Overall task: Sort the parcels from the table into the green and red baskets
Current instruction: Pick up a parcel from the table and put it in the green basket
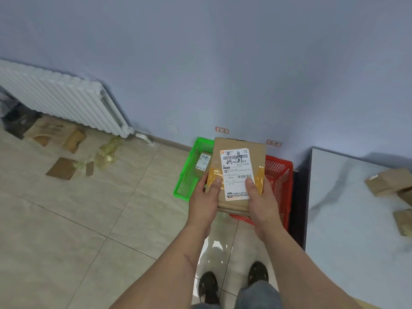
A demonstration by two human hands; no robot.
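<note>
A brown cardboard parcel [236, 152] with a white shipping label and handwritten black marks is held up in front of me. My left hand [204, 200] grips its lower left edge, thumb on top. My right hand [262, 204] grips its lower right edge, thumb on the label. Behind the parcel on the floor stand a green basket [189, 175] on the left and a red basket [279, 175] on the right. One small labelled parcel [202, 165] lies inside the green basket. Several more brown parcels [389, 180] lie on the white marble table [347, 219] at the right.
A white radiator [58, 97] hangs on the wall at the left, with cardboard scraps [62, 168] and crumpled tape [108, 152] on the tiled floor below it. Two small paper tags [222, 130] are stuck on the wall above the baskets. My feet [231, 284] are at the bottom.
</note>
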